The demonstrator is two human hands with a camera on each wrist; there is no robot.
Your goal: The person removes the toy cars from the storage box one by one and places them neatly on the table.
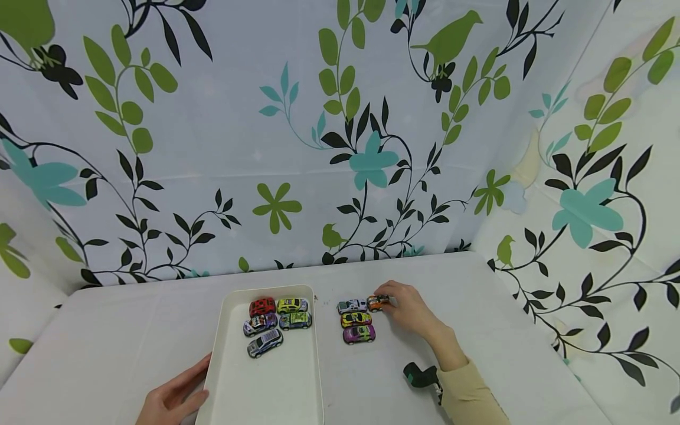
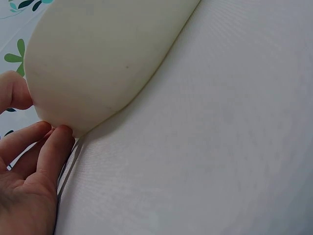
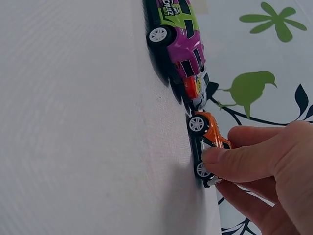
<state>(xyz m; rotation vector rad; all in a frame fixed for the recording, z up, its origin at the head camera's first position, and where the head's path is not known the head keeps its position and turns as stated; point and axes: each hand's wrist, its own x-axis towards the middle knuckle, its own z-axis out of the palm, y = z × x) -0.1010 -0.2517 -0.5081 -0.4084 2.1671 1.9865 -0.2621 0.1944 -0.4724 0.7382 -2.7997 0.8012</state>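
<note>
The white tray (image 1: 265, 378) sits on the table (image 1: 504, 307), and all positions below are given relative to it.

**Hands**
- The right hand (image 1: 409, 310) is well to the right of the tray. Its thumb and fingers (image 3: 234, 161) are pinched together on the orange car (image 1: 378, 303). The car's wheels appear to rest on the table.
- The left hand (image 1: 172, 401) is at the tray's near left corner. Its fingers are relaxed and nearly straight, with the fingertips (image 2: 61, 134) touching the tray's outer wall. It does not curl round the rim.

**Progress, judged from the layout**
- Five cars lie inside the tray at its far end: red (image 1: 262, 306), yellow-green (image 1: 291, 305), purple-grey (image 1: 260, 323), green (image 1: 295, 320) and silver (image 1: 264, 343).
- Four cars stand outside, just right of the tray: the white car (image 1: 352, 306), the yellow car (image 1: 356, 319), the purple car (image 1: 359, 334) and the orange car.
- If the cars are going into the tray, about half the work is done, and the near half of the tray is bare.

**View differences**
- Only the head view shows the tray's contents and both hands together.
- The right wrist view shows the pinch on the orange car close up, with the purple car (image 3: 178, 39) beyond. The tray is not visible there.
- The left wrist view shows only fingertip contact with the tray wall (image 2: 98, 58). No cars appear.
</note>
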